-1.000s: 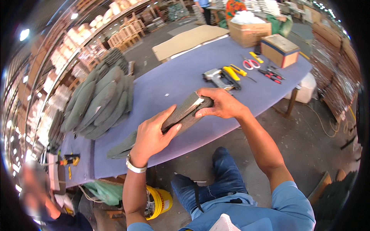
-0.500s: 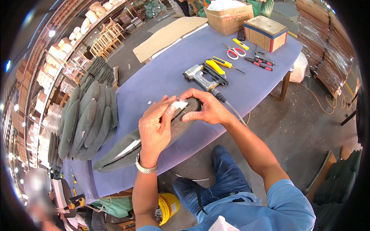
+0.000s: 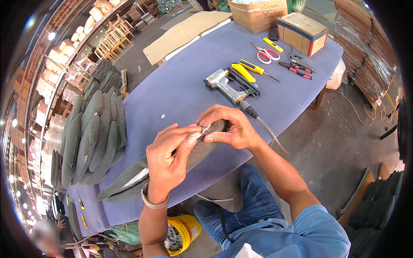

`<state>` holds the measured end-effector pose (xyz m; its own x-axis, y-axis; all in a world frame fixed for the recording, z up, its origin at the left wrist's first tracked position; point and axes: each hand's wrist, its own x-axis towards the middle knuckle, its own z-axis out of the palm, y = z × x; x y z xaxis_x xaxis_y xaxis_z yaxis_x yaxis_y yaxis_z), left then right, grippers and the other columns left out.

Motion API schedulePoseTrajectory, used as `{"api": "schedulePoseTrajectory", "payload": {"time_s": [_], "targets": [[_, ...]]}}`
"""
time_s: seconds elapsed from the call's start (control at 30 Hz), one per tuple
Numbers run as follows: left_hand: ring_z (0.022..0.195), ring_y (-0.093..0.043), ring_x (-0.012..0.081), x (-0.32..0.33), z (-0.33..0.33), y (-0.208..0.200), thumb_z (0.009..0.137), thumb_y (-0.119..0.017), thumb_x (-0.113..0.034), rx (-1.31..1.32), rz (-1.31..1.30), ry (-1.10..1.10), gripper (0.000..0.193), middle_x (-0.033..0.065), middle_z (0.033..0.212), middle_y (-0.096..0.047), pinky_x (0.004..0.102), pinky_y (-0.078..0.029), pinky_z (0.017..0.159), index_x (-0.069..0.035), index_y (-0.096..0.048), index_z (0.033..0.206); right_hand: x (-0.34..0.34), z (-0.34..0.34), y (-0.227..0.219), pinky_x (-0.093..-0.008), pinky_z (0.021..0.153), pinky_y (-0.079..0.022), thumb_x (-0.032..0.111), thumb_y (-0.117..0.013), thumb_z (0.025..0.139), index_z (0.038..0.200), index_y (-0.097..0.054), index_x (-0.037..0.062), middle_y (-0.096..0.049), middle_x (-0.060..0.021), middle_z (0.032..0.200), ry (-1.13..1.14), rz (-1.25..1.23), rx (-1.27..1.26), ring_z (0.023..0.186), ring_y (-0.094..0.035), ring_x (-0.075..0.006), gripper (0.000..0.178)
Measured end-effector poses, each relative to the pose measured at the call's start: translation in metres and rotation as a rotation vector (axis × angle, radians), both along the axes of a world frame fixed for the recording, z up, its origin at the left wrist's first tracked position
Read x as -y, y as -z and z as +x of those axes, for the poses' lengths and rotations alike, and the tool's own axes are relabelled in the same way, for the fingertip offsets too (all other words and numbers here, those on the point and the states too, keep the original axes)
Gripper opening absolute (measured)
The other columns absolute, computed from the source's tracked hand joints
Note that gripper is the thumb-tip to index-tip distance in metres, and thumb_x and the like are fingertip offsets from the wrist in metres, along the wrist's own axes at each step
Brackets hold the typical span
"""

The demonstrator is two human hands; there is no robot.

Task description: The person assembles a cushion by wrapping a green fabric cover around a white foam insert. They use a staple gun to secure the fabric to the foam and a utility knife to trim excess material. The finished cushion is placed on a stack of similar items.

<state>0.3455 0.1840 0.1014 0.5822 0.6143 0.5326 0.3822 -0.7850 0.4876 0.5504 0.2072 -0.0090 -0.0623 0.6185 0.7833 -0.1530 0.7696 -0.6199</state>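
Observation:
A long, curved padded piece covered in dark grey-green fabric (image 3: 202, 154) lies at the near edge of the table, slanting from lower left to its rounded right end. White inner material (image 3: 137, 177) shows through a slit in the cover on the left. My left hand (image 3: 168, 155) pinches the cover's edge near the right end, where a little white also shows. Around that rounded end curls my right hand (image 3: 234, 129), its thumb and fingers gripping the fabric. The fingertips of both hands nearly meet. Just beyond them lies an air staple gun (image 3: 228, 89) with its hose attached.
Similar padded pieces (image 3: 92, 137) are stacked at the table's left. Scissors (image 3: 267, 55), a screwdriver (image 3: 251, 66), pliers (image 3: 296, 69) and a yellow cutter (image 3: 272, 44) lie beyond the staple gun. Cardboard boxes (image 3: 301, 32) stand at the far end. A yellow bucket (image 3: 189, 230) sits below the near edge.
My left fingers have shifted along the cover's edge, and less white shows at the right end. Both hands keep hold of the padded piece. The whole view has shifted slightly.

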Motion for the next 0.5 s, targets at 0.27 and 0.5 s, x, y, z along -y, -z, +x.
{"api": "schedulePoseTrajectory", "payload": {"time_s": [0.27,0.5], "targets": [[0.109,-0.073,0.0207,-0.010,0.002,0.004,0.092,-0.075,-0.011,-0.153,0.186,0.104,0.014,0.0025,0.112,-0.077,0.0426,-0.051,0.100,-0.008,-0.078,0.106,0.001,-0.002,0.009,-0.0373,0.086,-0.056,0.013,-0.091,0.078,0.094,-0.071,0.0066,-0.073,-0.0131,0.109,0.084,-0.006,-0.089,0.101,-0.071,-0.0237,0.026],[0.111,-0.071,0.0190,0.006,0.012,0.010,0.089,-0.078,-0.015,-0.251,0.276,0.119,0.014,0.0002,0.113,-0.075,0.0422,-0.052,0.098,-0.007,-0.076,0.101,0.016,0.003,0.025,-0.0375,0.093,-0.055,0.015,-0.095,0.073,0.100,-0.066,0.0077,-0.070,-0.0118,0.117,-0.034,-0.129,-0.220,0.111,-0.068,-0.0224,0.040]]}}
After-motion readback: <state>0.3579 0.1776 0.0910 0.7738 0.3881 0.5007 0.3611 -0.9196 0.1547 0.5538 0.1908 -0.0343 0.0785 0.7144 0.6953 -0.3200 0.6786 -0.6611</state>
